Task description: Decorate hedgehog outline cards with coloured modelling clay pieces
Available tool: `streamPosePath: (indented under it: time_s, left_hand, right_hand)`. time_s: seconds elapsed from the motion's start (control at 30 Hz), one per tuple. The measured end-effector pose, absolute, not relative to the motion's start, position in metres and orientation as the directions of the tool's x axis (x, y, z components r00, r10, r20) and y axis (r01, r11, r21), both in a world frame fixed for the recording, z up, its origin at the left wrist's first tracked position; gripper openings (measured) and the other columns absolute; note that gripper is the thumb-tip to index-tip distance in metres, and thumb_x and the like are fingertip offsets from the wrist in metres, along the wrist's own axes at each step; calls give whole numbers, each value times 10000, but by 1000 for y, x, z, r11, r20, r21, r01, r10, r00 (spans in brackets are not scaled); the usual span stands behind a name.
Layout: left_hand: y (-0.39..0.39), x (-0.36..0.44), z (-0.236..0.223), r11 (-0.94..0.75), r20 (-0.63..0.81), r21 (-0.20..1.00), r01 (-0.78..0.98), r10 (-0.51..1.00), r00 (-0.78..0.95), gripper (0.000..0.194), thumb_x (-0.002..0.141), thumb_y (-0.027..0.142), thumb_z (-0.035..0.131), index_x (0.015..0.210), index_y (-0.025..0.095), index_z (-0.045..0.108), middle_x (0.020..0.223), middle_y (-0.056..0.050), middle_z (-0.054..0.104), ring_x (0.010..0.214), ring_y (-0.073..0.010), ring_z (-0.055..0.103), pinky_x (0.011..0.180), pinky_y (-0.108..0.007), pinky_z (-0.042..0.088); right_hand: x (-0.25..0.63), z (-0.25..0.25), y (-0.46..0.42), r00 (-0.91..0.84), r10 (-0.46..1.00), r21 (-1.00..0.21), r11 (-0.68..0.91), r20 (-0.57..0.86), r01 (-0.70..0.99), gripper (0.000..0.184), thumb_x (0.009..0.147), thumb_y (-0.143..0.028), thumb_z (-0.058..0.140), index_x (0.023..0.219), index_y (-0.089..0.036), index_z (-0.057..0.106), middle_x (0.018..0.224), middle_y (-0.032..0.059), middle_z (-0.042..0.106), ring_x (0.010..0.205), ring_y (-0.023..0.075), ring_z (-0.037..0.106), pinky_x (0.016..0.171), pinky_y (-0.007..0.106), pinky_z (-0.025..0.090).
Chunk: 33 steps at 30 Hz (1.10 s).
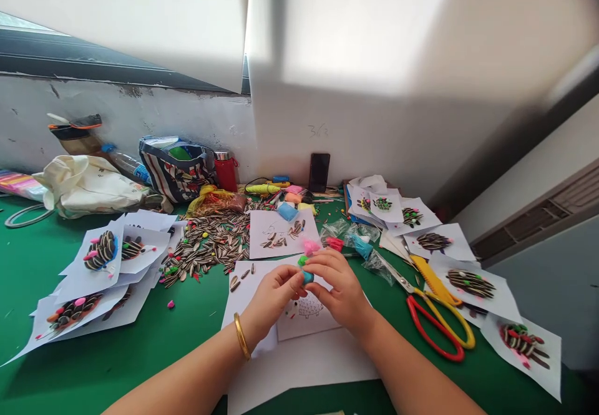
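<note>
My left hand [274, 296] and my right hand [339, 287] meet over a white sheet [299, 321] with a printed hedgehog drawing. Together they pinch a small blue lump of clay [307, 276], fingers closed round it. A green bit [302, 259] and a pink bit [311, 246] of clay lie just beyond the fingertips. A gold bangle [241, 336] sits on my left wrist. A few sunflower seeds [235, 283] lie on the paper to the left of my left hand.
A heap of sunflower seeds [208, 243] lies behind on the green table [154, 340]. Finished seed pictures are stacked left [100, 253] and spread right [470, 284]. Red and yellow scissors [433, 315] lie at right. Bags [178, 168], a red bottle [226, 171] and a phone [319, 172] stand by the wall.
</note>
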<state>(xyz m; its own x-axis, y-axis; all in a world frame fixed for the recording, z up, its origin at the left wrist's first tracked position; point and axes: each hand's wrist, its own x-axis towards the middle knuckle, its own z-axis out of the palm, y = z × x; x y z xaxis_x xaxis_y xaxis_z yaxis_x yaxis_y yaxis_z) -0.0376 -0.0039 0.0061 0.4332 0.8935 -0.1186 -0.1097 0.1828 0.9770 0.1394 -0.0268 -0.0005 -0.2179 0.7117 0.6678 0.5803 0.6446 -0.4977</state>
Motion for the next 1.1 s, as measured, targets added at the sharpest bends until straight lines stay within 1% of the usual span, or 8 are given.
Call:
streamPosePath:
  time_s: [0.13,0.27,0.43,0.57,0.67,0.87,1.0,1.1]
  left_hand:
    - [-4,-38,7,174,-126,982,-70,890,439,318,779,464,717,729,153,673,647,-27,631,621,-146,567,595,-251,439]
    - [-1,-38,3,131,-96,989,-60,908,407,322,751,463,740,676,159,662,601,-7,604,574,-131,528,558,-242,416]
    - [-1,-38,-1,130,-97,990,-52,904,416,334,763,482,720,763,151,678,673,-24,637,629,-147,571,588,-249,442]
    - [-3,-38,0,103,-86,995,-11,886,456,377,821,513,642,861,140,683,730,-40,665,682,-158,590,637,-261,452]
    - [-2,-39,-2,96,-106,994,45,862,497,384,836,510,611,805,132,674,700,-45,659,663,-156,574,626,-262,443]
    - [2,-41,-11,-10,-49,992,125,884,465,375,824,476,622,652,143,622,586,5,554,564,-115,466,533,-232,369]
    - [0,-40,-11,24,-62,996,84,867,494,385,839,496,603,747,129,678,656,-34,630,614,-142,541,580,-252,438]
    - [-2,-39,-6,20,-43,999,51,863,503,378,837,494,613,809,127,700,723,-50,671,656,-149,567,612,-255,455]
  right_hand:
    - [139,-2,-27,-251,711,-489,655,657,576,240,905,-343,633,1133,-268,656,1068,59,696,1083,244,601,1015,479,450]
    - [140,-2,-27,-246,724,-489,638,645,595,418,867,-448,665,1227,-243,611,1127,87,679,1125,272,579,1022,496,441]
    - [141,-1,-26,-276,728,-499,649,628,575,230,904,-359,636,1108,-256,664,1080,65,690,1088,249,587,1001,477,450]
    - [140,-1,-26,-251,718,-510,656,649,556,222,889,-325,663,1101,-258,668,1065,66,690,1082,251,584,993,478,452]
    - [138,-2,-26,-262,712,-511,667,652,542,224,880,-299,675,1102,-266,672,1068,64,687,1091,252,579,980,466,465]
    - [137,-4,-26,-279,702,-507,682,655,528,466,808,-387,754,1234,-257,616,1122,87,670,1100,269,567,977,478,472]
    - [138,-4,-25,-298,698,-502,691,651,520,295,858,-310,708,1147,-273,657,1091,64,684,1098,253,567,983,468,463]
    - [137,-3,-26,-274,703,-515,682,656,520,272,859,-302,708,1124,-266,661,1073,61,690,1086,247,574,983,459,462]
